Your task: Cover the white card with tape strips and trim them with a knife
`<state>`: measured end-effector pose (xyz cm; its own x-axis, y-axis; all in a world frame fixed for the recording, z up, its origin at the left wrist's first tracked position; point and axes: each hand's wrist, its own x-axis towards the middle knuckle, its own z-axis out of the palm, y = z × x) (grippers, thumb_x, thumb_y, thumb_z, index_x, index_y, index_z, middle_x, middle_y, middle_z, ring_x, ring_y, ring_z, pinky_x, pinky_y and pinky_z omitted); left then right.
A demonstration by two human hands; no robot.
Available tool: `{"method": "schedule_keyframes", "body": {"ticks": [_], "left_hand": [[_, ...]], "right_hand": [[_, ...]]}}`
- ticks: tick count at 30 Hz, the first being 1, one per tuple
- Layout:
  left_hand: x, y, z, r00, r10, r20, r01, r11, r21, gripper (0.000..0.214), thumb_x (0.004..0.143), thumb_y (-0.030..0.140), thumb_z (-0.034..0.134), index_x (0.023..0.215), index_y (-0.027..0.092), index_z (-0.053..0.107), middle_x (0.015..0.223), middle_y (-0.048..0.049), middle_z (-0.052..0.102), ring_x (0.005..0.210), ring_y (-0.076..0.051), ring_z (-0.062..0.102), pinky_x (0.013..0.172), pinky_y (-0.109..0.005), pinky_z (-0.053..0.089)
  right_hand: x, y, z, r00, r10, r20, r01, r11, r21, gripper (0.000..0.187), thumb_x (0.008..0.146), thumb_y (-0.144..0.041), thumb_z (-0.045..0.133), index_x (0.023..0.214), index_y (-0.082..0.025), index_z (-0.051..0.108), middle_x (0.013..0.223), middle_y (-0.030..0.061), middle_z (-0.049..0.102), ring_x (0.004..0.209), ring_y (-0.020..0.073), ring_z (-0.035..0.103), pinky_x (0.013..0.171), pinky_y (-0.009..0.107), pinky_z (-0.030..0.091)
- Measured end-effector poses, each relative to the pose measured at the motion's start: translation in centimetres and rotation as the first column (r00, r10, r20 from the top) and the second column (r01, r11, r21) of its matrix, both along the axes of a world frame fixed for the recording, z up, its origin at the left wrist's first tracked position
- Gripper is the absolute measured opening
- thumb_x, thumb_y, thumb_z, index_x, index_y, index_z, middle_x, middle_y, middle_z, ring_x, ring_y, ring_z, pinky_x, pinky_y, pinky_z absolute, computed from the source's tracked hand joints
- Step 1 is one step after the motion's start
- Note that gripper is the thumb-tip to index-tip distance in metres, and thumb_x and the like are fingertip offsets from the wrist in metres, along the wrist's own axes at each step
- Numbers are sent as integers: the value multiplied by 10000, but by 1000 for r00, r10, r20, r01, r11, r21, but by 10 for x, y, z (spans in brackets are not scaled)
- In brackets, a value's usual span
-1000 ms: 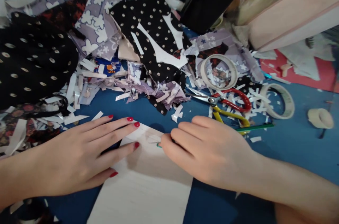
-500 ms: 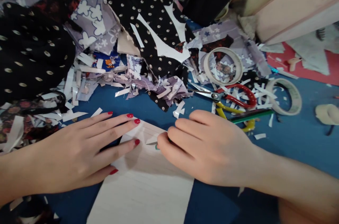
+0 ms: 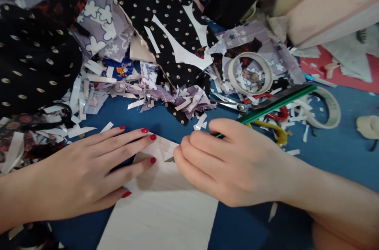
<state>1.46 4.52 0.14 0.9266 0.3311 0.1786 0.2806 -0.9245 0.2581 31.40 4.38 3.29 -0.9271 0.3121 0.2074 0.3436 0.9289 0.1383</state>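
Note:
A white sheet of paper [image 3: 160, 210] lies on the blue surface [image 3: 325, 155] in front of me. My left hand [image 3: 85, 171] rests flat on its upper left part, fingers stretched out, nails painted red. My right hand [image 3: 227, 163] is closed around a green pencil [image 3: 272, 104], whose tip touches the paper near its top edge. The pencil's back end sticks up and to the right over the scissors.
Scissors with red and yellow handles [image 3: 260, 118] lie just behind my right hand. Two tape rolls [image 3: 250, 72] [image 3: 325, 106] sit to the right. Fabric scraps, black dotted cloth [image 3: 171, 33] and white paper strips pile up at the back. A pink box [image 3: 325, 9] stands far right.
My right hand has tilted the green pencil up, so its back end now rises over the scissors. The hand shifted slightly left. My left hand stays put.

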Motion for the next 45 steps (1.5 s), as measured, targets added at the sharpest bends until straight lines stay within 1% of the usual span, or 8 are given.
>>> {"method": "schedule_keyframes", "body": {"ticks": [4,6,8,12,14,29,38,45], "left_hand": [[-1,-3,0,1000,1,-13,-2,1000,-15,395,1156,339,384,1440,213,629,1587,-69,600,1451,-225,582,1353,-375,200],[-1,-4,0,999,22,-23,-23,999,-35,402,1161,380,383,1446,228,622,1598,-58,591,1471,-221,562,1357,-371,181],[-1,-3,1,999,28,-22,-29,999,-30,406,1161,384,379,1447,227,620,1597,-65,592,1471,-227,565,1352,-382,211],[0,-1,2,1000,-15,-25,15,1000,27,392,1116,266,433,1450,196,626,1565,-98,618,1411,-257,623,1282,-407,381],[0,-1,2,999,-14,-29,15,1000,26,398,1102,247,454,1460,192,620,1566,-97,618,1414,-266,623,1261,-416,417],[-2,-1,2,999,-38,-37,40,999,35,414,1095,239,457,1475,160,601,1537,-141,635,1375,-309,654,1238,-477,453],[-4,-1,3,1000,-16,-24,16,1000,-2,436,1054,219,495,1471,180,617,1554,-124,627,1372,-301,664,1272,-463,436],[-3,-1,3,999,-28,-25,28,999,24,421,1085,227,487,1481,167,617,1557,-147,619,1390,-314,652,1252,-481,463]], "right_hand": [[0,1,1,1000,-9,21,9,1000,-3,364,1064,-90,458,826,-208,706,727,36,618,686,187,419,591,392,299],[0,1,2,1000,-13,26,13,1000,-6,364,1066,-91,461,810,-211,691,698,24,581,681,187,408,597,393,283],[0,0,2,999,-23,31,23,1000,-7,365,1067,-89,465,795,-212,676,677,16,553,675,187,399,604,390,272],[0,-2,2,999,-37,39,37,999,-6,354,1068,-99,479,791,-200,676,663,13,540,672,187,408,619,377,264],[0,-3,2,998,-40,47,41,999,-10,360,1068,-95,466,801,-189,688,657,15,540,669,187,415,625,372,267],[3,-3,3,992,-89,94,89,996,3,280,1025,-93,551,787,-175,671,634,2,531,652,183,438,635,365,263],[3,-7,6,986,-119,118,124,992,-38,265,984,-74,565,760,-186,652,630,7,533,624,186,436,630,363,262],[8,-11,10,976,-150,156,163,984,-71,258,927,-57,557,726,-206,621,621,10,512,605,193,405,630,366,245]]}}
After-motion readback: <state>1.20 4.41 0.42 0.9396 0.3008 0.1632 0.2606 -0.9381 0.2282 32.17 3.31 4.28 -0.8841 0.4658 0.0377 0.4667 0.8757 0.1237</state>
